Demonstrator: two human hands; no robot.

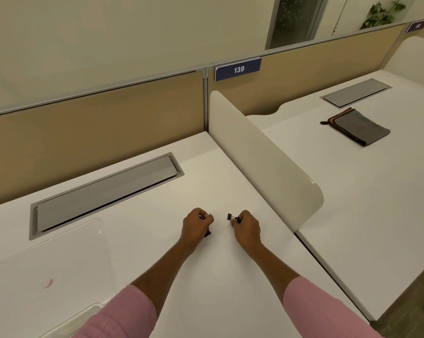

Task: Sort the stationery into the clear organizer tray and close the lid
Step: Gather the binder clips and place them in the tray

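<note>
Both my hands are out over the white desk (157,240), close together. My right hand (246,226) pinches a small black binder clip (230,217) by its wire handles, the black body pointing left. My left hand (196,226) is curled round other clips: silver wire shows at its fingertips and a black clip body (207,233) pokes out below the palm. The clear organizer's open lid (59,252) lies flat at the left, with a small pink disc (47,282) on it. A corner of the clear tray (84,315) shows at the bottom left, partly hidden by my left sleeve.
A grey cable hatch (103,191) is set into the desk behind the lid. A white rounded divider (267,162) stands just right of my hands. On the neighbouring desk lies a dark folded pouch (357,126). A tan partition with a blue sign 139 (238,69) runs along the back.
</note>
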